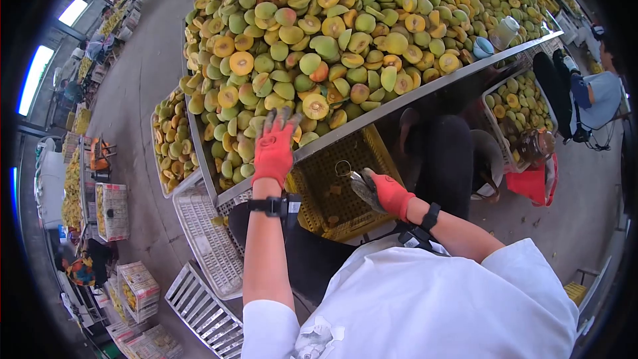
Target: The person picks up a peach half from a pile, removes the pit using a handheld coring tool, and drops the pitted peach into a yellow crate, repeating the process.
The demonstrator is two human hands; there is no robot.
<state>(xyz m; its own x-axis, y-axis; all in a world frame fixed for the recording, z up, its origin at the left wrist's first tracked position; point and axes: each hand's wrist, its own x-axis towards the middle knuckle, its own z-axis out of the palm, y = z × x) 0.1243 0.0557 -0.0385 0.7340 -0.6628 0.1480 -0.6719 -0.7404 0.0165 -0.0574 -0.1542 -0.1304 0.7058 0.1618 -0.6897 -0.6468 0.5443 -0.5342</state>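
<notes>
Reaching with fingers slightly apart to the upper-centre pile of halved fruit (316, 106), the left hand (273, 153) could spill pieces over the metal rim (425, 94) by sweeping hard, while the right hand (389, 194) grips what seems a ring-ended tool (355, 175) above the yellow crate (383, 151).

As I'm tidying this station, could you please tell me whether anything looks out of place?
A jar and a small blue container sit among the cut fruit near the metal rim; they look odd amid produce.
</notes>
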